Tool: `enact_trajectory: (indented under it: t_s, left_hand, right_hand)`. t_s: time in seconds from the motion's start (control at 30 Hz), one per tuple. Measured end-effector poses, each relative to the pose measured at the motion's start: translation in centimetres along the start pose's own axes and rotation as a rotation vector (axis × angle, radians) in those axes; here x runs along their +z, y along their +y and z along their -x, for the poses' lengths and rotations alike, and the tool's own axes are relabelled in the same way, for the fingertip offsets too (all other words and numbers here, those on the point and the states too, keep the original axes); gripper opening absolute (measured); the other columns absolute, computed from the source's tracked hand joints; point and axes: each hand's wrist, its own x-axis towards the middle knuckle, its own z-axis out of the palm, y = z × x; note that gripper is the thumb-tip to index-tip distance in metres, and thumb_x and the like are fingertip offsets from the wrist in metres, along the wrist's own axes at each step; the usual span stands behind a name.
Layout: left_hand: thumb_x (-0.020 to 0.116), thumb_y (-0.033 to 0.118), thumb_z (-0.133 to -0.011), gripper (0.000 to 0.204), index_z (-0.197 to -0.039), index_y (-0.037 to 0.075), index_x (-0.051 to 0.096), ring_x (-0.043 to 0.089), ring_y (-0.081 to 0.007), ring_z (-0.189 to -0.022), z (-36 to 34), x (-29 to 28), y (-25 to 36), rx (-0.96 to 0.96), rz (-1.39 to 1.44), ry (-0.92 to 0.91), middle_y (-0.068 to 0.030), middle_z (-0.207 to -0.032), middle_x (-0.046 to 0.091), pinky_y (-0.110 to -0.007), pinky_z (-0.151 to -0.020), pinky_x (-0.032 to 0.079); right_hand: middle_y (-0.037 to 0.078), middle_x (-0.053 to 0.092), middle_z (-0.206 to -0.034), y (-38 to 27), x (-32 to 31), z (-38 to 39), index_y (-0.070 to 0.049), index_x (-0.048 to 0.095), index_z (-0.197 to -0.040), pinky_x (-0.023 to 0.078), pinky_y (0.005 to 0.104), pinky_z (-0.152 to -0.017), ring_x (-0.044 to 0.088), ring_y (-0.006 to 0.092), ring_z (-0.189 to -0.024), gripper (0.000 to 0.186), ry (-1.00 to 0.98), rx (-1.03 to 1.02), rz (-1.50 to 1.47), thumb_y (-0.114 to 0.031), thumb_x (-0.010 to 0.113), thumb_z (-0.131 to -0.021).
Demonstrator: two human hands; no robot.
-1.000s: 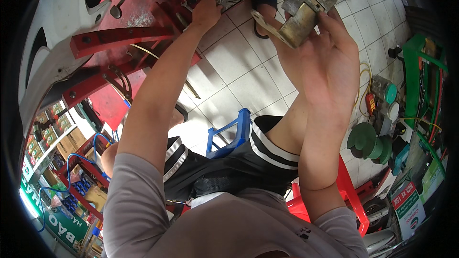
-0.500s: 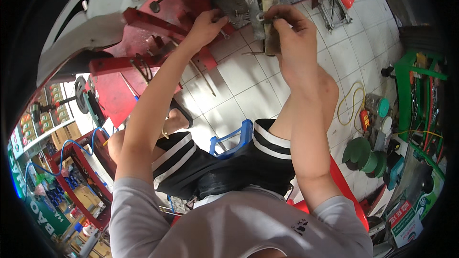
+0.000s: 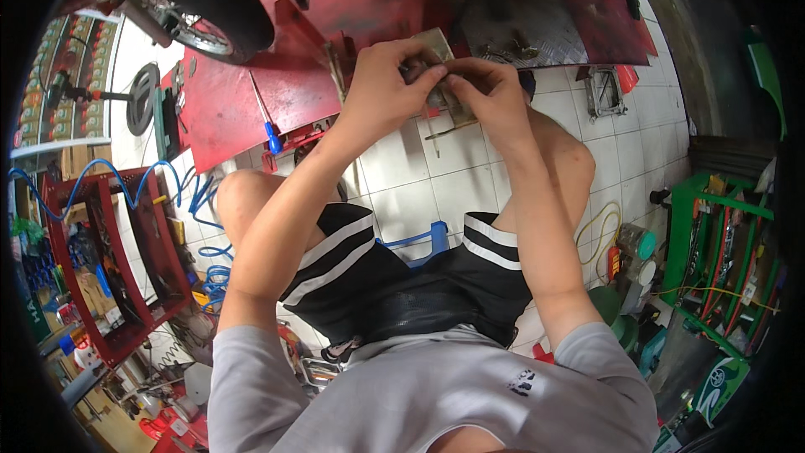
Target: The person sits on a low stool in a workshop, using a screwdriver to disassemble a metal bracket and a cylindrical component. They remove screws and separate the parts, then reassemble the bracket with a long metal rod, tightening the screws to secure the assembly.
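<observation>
My left hand (image 3: 387, 84) and my right hand (image 3: 493, 92) meet above the near edge of a red work platform (image 3: 231, 105). Both are closed, fingertips pinched together around something small that the fingers mostly hide. Right behind the fingertips stands a flat, pale metal bar (image 3: 433, 44), its lower part showing beneath the hands. A thin rod sticks out near its lower end. Left of my left wrist, a screwdriver (image 3: 272, 136) with a blue handle lies on the platform.
A motorcycle wheel (image 3: 239, 25) rests at the upper left. A dark treadplate (image 3: 524, 25) covers part of the platform. On the left are a red metal shelf (image 3: 105, 277) and a coiled blue hose (image 3: 134, 201); a green rack (image 3: 683, 235) stands right. A small blue stool (image 3: 438, 237) shows between my knees.
My left hand has moved right, away from a wrench by the red frame, to join my right hand at the metal bar. The view has shifted, showing more of the wheel.
</observation>
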Motion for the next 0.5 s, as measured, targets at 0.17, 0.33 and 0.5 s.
enact_trajectory:
  t_s: [0.17, 0.33, 0.5]
  left_hand:
    - [0.069, 0.013, -0.087, 0.015, -0.092, -0.001, 0.07, 0.058, -0.01, -0.061, 1.6, -1.7, -1.0, 0.049, -0.065, 0.077, -0.0049, -0.067, 0.064, -0.027, -0.058, 0.045]
    - [0.062, 0.005, -0.088, 0.027, -0.115, -0.001, 0.065, 0.061, -0.012, -0.079, 2.4, -2.5, -1.3, 0.035, -0.015, 0.106, -0.0111, -0.089, 0.068, -0.026, -0.066, 0.048]
    - [0.047, -0.007, -0.091, 0.04, -0.132, -0.006, 0.049, 0.066, -0.0197, -0.09, 2.8, -3.8, -2.7, 0.025, 0.316, -0.007, -0.0171, -0.107, 0.065, -0.029, -0.08, 0.054]
  right_hand:
    - [0.006, 0.073, -0.085, 0.0, 2.0, 0.1, 0.005, 0.074, -0.099, 0.05, 0.0217, -0.069, 0.065, 0.0072, -0.078, 0.016, -0.043, 0.041, 0.017, -0.005, 0.074, -0.087]
    - [0.007, 0.073, -0.082, 0.7, 3.5, -0.2, 0.005, 0.074, -0.097, 0.049, 0.0213, -0.067, 0.064, 0.0076, -0.075, 0.016, -0.005, 0.018, 0.014, -0.006, 0.074, -0.086]
    - [0.007, 0.073, -0.079, 0.9, 3.9, -0.7, 0.005, 0.074, -0.093, 0.048, 0.0214, -0.064, 0.064, 0.0079, -0.073, 0.015, 0.04, 0.02, 0.147, -0.008, 0.074, -0.085]
